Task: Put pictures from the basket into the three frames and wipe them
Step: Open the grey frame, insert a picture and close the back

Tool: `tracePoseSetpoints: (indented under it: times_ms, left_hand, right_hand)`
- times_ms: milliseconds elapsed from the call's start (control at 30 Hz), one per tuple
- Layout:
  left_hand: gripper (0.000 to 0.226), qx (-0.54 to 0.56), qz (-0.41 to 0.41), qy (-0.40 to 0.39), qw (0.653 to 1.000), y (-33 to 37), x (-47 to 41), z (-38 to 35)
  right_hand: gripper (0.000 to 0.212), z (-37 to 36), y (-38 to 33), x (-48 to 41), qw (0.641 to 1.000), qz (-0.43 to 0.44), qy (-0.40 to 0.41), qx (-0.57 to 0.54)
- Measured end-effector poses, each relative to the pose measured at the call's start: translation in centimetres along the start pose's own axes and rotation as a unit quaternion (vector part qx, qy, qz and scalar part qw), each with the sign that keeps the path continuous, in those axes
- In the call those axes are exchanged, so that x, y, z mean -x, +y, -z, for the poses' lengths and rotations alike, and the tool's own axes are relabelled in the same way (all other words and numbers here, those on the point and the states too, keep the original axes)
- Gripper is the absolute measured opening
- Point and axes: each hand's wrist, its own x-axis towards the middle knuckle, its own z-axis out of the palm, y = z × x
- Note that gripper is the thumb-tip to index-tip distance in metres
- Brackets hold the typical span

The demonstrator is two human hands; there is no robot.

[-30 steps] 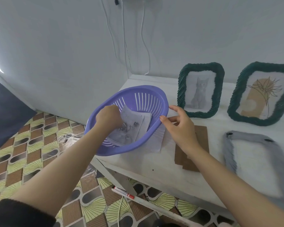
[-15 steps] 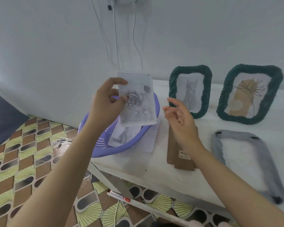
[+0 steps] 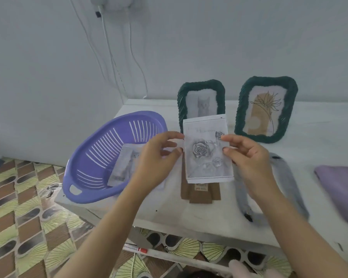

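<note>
I hold a grey rose picture (image 3: 206, 149) upright above the table, my left hand (image 3: 156, 163) pinching its left edge and my right hand (image 3: 247, 157) its right edge. The purple basket (image 3: 92, 157) sits at the table's left corner with another grey picture (image 3: 125, 165) inside. Two green frames stand against the wall: one with a cat picture (image 3: 201, 103), one with a plant drawing (image 3: 265, 109). A grey frame (image 3: 289, 189) lies flat under my right forearm. Its brown backing board (image 3: 201, 193) lies below the rose picture.
A folded purple cloth (image 3: 342, 189) lies at the table's right. The white table (image 3: 189, 215) has its front edge near me. Cables (image 3: 133, 57) hang down the wall behind the basket. A red-capped marker (image 3: 137, 248) lies on the patterned floor under the table.
My left hand lifted the rose picture out of the basket and carried it right, over the backing board. My right hand came up and took hold of its right edge.
</note>
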Motion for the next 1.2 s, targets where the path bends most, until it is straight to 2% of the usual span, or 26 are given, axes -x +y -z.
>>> tracePoseSetpoints:
  times_ms: [100,200,300,433,533,600,667,700,767,867,1033,1200]
  left_hand:
    - [0.025,0.046,-0.003,-0.048,0.998,0.8,0.5,-3.3]
    - [0.02,0.137,0.018,-0.15,0.979,2.2,1.1,-6.8]
    - [0.019,0.207,0.052,-0.213,0.953,4.0,1.3,-9.8]
    - [0.027,0.207,0.04,-0.167,0.963,5.6,1.5,-12.5]
    - [0.039,0.196,0.035,-0.1,0.975,5.6,1.3,-13.8]
    - [0.047,0.206,0.033,-0.083,0.974,5.3,1.0,-14.3]
    - [0.048,0.222,0.035,-0.086,0.971,4.9,0.7,-14.7]
    - [0.046,0.218,0.037,-0.09,0.971,4.7,0.5,-14.9]
    - [0.036,0.186,0.039,-0.093,0.977,4.0,0.3,-15.4]
    - [0.027,0.13,0.052,-0.088,0.986,3.0,0.2,-16.3]
    - [0.023,-0.029,0.04,-0.118,0.992,1.1,0.2,-16.5]
    - [0.019,-0.187,-0.049,-0.1,0.976,-0.6,0.5,-16.1]
  right_hand:
    - [0.032,3.3,-0.5,1.3,0.996,0.032,0.063,0.06]
    - [0.034,5.6,-0.9,2.7,0.991,0.041,0.103,0.069]
    - [0.029,6.9,-1.2,3.5,0.994,0.037,0.1,0.036]
    - [0.024,8.2,-0.8,4.1,0.997,0.027,0.065,0.022]
    - [0.027,9.1,-0.3,4.3,0.992,0.039,0.107,0.049]
    - [0.027,10.0,0.2,4.2,0.98,0.043,0.153,0.12]
    - [0.021,11.1,0.5,3.9,0.975,0.009,0.159,0.158]
    - [0.018,11.6,0.7,3.7,0.98,-0.023,0.145,0.138]
    - [0.017,12.4,1.2,3.6,0.988,-0.079,0.112,0.074]
    - [0.021,12.8,2.0,3.4,0.986,-0.076,0.126,0.083]
    - [0.025,13.4,3.3,3.1,0.967,-0.039,0.131,0.215]
    - [0.018,13.8,3.9,3.0,0.943,-0.017,0.084,0.321]
